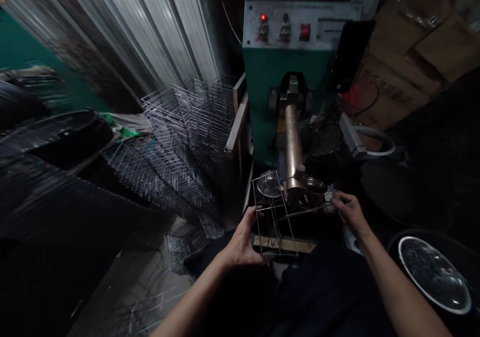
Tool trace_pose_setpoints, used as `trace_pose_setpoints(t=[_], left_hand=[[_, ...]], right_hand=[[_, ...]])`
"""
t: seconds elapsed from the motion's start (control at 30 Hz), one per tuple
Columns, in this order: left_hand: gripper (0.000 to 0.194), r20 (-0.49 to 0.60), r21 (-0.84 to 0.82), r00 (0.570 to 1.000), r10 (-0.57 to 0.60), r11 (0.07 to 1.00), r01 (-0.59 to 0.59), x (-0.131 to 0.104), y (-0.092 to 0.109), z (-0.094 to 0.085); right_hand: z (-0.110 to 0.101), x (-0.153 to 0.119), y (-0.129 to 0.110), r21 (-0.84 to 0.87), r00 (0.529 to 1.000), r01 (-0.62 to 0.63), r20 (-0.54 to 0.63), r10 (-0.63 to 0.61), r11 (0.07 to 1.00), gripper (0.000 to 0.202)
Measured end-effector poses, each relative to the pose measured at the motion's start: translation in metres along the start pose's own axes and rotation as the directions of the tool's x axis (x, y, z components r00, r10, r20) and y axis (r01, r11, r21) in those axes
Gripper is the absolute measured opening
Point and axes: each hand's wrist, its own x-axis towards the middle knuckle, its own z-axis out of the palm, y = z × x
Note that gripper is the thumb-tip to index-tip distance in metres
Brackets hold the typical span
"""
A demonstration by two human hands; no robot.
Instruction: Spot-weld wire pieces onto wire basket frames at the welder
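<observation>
My left hand (245,242) grips the near left side of a small wire frame (275,209), with the thumb at its lower edge and fingers on its side. The frame is tilted in front of the copper-coloured arm (294,142) of a green machine (262,102). In my right hand (348,209) the fingers are pinched round the right end of a thin metal rod (307,211). The rod runs left below the arm's tip to the wire frame; whether the two are joined I cannot tell. A round metal dish (270,183) lies just behind the frame.
Stacked wire racks (180,142) stand at the left beside a metal bar (237,124). Cardboard boxes (405,77) are piled at the back right. A silver-rimmed bowl (435,274) with small dark pieces sits at the lower right. Loose wire pieces (150,312) lie on the floor.
</observation>
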Motion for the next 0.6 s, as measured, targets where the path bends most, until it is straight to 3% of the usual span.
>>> trace_pose_setpoints(t=[0.13,0.37,0.6], left_hand=[[0.126,-0.008,-0.017,1.000,0.009,1.000,-0.009,0.002,-0.005,0.001],[0.126,-0.004,-0.041,1.000,0.007,0.999,-0.007,0.006,-0.013,0.004],[0.120,-0.018,-0.039,1.000,0.017,0.999,-0.017,0.015,-0.012,0.006]], right_hand=[[-0.001,0.007,0.006,0.008,0.999,0.037,-0.001,-0.037,0.999,0.054],[-0.005,0.013,0.020,0.006,0.998,-0.044,-0.033,0.044,0.999,0.052],[-0.009,0.018,0.030,0.000,0.997,-0.034,-0.065,0.034,0.999,0.049]])
